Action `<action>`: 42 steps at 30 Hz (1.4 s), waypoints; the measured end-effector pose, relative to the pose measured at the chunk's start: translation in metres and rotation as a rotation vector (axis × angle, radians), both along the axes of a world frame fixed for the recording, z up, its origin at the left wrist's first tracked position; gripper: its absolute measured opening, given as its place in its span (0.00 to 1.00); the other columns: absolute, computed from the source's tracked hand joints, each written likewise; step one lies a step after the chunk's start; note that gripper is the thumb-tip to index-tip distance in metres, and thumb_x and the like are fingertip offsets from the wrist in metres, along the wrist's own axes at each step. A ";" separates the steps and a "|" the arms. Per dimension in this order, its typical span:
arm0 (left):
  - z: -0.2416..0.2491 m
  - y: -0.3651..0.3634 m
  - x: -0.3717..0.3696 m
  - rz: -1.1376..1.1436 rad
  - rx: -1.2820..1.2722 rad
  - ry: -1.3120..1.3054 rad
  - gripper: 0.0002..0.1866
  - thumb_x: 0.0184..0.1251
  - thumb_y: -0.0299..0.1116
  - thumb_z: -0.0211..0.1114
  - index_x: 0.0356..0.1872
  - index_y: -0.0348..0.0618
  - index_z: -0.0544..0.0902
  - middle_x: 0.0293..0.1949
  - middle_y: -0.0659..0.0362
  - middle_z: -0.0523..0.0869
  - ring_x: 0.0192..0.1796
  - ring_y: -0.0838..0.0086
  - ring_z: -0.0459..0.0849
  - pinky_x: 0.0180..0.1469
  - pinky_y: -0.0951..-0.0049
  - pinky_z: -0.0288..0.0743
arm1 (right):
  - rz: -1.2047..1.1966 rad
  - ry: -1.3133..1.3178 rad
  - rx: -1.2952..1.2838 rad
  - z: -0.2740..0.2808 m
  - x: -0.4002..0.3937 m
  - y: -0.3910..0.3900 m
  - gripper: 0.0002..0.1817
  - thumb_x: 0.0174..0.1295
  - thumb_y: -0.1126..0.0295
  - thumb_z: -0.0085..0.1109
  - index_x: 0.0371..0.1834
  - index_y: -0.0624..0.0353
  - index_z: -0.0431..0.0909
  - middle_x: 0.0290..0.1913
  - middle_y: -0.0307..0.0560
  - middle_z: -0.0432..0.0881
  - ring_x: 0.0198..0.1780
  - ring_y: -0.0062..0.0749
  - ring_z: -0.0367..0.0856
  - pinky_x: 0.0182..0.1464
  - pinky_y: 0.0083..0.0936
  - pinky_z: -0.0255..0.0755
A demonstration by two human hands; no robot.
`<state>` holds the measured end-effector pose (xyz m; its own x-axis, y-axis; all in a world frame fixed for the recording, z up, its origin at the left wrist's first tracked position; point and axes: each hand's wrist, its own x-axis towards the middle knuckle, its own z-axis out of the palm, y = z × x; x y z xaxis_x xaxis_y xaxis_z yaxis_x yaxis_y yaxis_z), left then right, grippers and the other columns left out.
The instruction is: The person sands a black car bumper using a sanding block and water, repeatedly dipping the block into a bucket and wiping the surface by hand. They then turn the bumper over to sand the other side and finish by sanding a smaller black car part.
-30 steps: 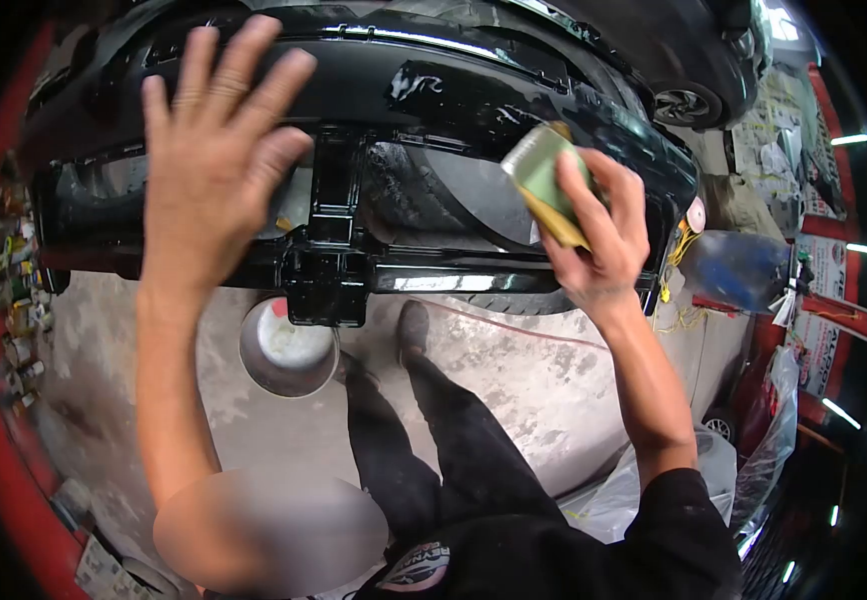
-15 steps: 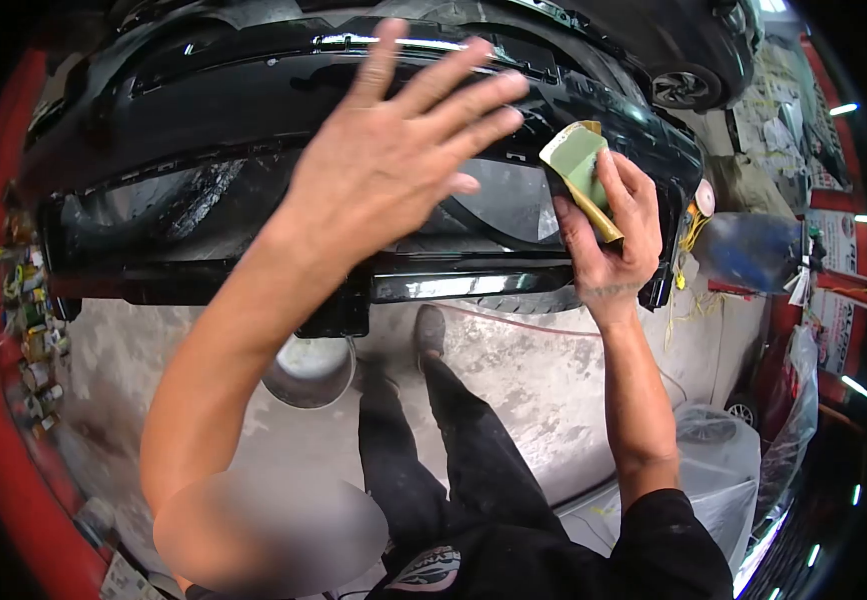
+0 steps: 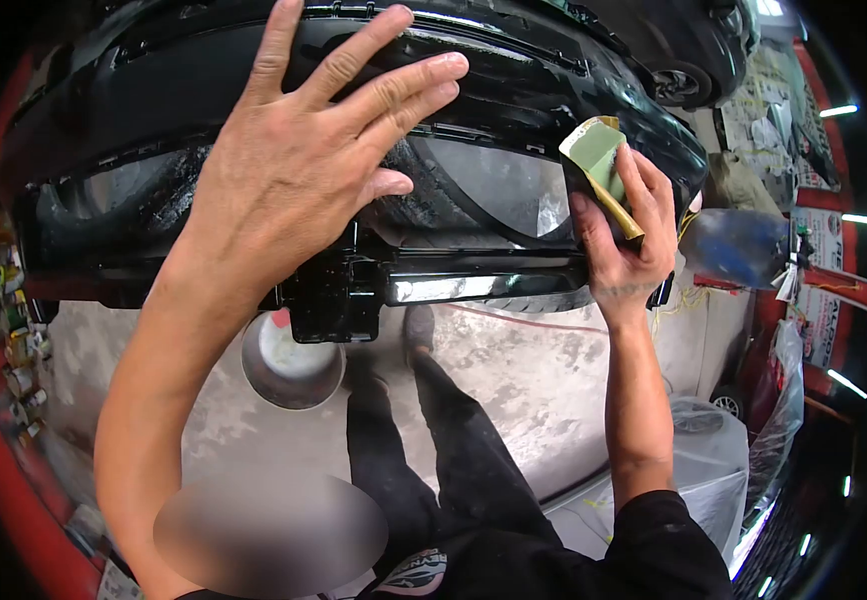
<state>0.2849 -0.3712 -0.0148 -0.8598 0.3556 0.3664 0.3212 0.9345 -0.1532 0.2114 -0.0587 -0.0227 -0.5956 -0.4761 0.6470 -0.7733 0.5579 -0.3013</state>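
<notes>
A glossy black car bumper [image 3: 104, 125] stretches across the front of the view, with openings along its lower half. My left hand [image 3: 299, 165] is over its middle-left part, palm down, fingers stretched and spread with nothing in them. Wet-looking streaks show on the black surface near those fingertips. At the bumper's right end, my right hand [image 3: 634, 215] grips a green sanding block [image 3: 594, 150] between thumb and fingers. Yellowish sandpaper [image 3: 614, 205] is folded around the block's edge.
Below the bumper, a bucket [image 3: 294, 385] of whitish liquid stands on the concrete floor, close to my legs. A dark car [image 3: 679, 50] is at the back right. Plastic sheeting [image 3: 699, 450] lies at lower right, and a shelf of bottles [image 3: 24, 370] lines the left.
My left hand has moved left over the bumper and appears larger. The right hand, still holding the sanding block, has shifted slightly right. More of the bucket shows, with something pink at its rim.
</notes>
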 end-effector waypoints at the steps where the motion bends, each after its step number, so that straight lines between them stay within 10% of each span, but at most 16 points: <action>1: -0.008 -0.006 -0.002 0.001 0.002 -0.002 0.46 0.64 0.60 0.69 0.86 0.63 0.72 0.89 0.76 0.64 0.92 0.74 0.53 0.94 0.39 0.29 | 0.004 -0.001 -0.008 -0.001 0.001 -0.001 0.35 0.54 0.80 0.81 0.70 0.64 0.87 0.62 0.60 0.88 0.58 0.45 0.89 0.60 0.35 0.83; 3: -0.025 -0.019 -0.011 -0.058 -0.197 0.309 0.32 0.81 0.56 0.64 0.76 0.47 0.82 0.76 0.53 0.81 0.87 0.56 0.65 0.87 0.22 0.37 | 0.013 -0.004 -0.008 -0.002 0.000 -0.001 0.35 0.54 0.80 0.81 0.70 0.64 0.87 0.62 0.60 0.88 0.58 0.45 0.89 0.60 0.35 0.83; 4: 0.024 -0.006 0.009 0.067 -0.161 -0.264 0.36 0.71 0.59 0.69 0.76 0.53 0.83 0.84 0.53 0.72 0.92 0.51 0.53 0.84 0.14 0.35 | 0.020 -0.005 -0.010 -0.003 -0.001 0.000 0.35 0.54 0.81 0.81 0.70 0.64 0.87 0.62 0.59 0.88 0.58 0.45 0.89 0.60 0.35 0.83; 16: 0.017 0.018 -0.041 -0.153 0.169 -0.039 0.36 0.71 0.58 0.74 0.79 0.67 0.80 0.90 0.49 0.58 0.92 0.42 0.48 0.87 0.20 0.36 | 0.004 -0.044 0.017 0.002 -0.003 0.002 0.35 0.55 0.79 0.81 0.71 0.61 0.87 0.61 0.58 0.88 0.58 0.45 0.89 0.60 0.35 0.83; 23: 0.022 -0.017 -0.014 0.099 -0.062 -0.148 0.44 0.62 0.62 0.79 0.81 0.74 0.76 0.91 0.47 0.55 0.92 0.39 0.43 0.85 0.16 0.37 | 0.006 -0.041 0.014 -0.003 -0.002 0.001 0.35 0.55 0.78 0.81 0.71 0.61 0.87 0.61 0.59 0.88 0.59 0.45 0.89 0.61 0.35 0.83; 28: 0.003 -0.041 -0.006 0.098 -0.047 -0.178 0.38 0.74 0.62 0.70 0.83 0.70 0.74 0.91 0.52 0.57 0.93 0.48 0.45 0.87 0.18 0.32 | 0.018 -0.048 0.022 -0.003 -0.002 0.002 0.36 0.54 0.78 0.81 0.71 0.60 0.87 0.61 0.58 0.88 0.58 0.46 0.89 0.61 0.36 0.82; 30: -0.022 -0.040 -0.026 -0.044 -0.387 0.276 0.40 0.81 0.66 0.59 0.85 0.56 0.72 0.90 0.54 0.63 0.93 0.57 0.51 0.88 0.23 0.33 | 0.012 -0.045 0.022 -0.003 -0.002 0.002 0.36 0.55 0.78 0.82 0.71 0.60 0.87 0.61 0.58 0.88 0.58 0.45 0.89 0.61 0.35 0.82; 33: -0.015 -0.015 -0.030 -0.205 -0.106 -0.013 0.42 0.86 0.66 0.48 0.85 0.44 0.70 0.88 0.54 0.67 0.92 0.64 0.57 0.90 0.29 0.34 | -0.002 -0.033 0.028 -0.003 -0.002 0.003 0.36 0.55 0.77 0.82 0.72 0.59 0.87 0.61 0.58 0.88 0.58 0.45 0.89 0.61 0.35 0.82; 37: -0.024 0.040 -0.039 -0.316 -0.046 -0.031 0.45 0.68 0.57 0.71 0.84 0.52 0.74 0.87 0.68 0.70 0.90 0.75 0.60 0.95 0.46 0.31 | -0.005 -0.028 -0.003 -0.005 -0.003 0.003 0.36 0.56 0.76 0.82 0.72 0.59 0.86 0.61 0.57 0.88 0.58 0.45 0.89 0.61 0.35 0.82; 42: -0.037 0.054 -0.036 -0.418 -0.171 -0.023 0.41 0.72 0.54 0.71 0.82 0.48 0.75 0.84 0.65 0.75 0.89 0.75 0.62 0.95 0.50 0.37 | -0.053 -0.103 -0.027 -0.006 0.003 0.003 0.31 0.65 0.76 0.79 0.73 0.63 0.85 0.67 0.56 0.87 0.66 0.41 0.86 0.71 0.32 0.77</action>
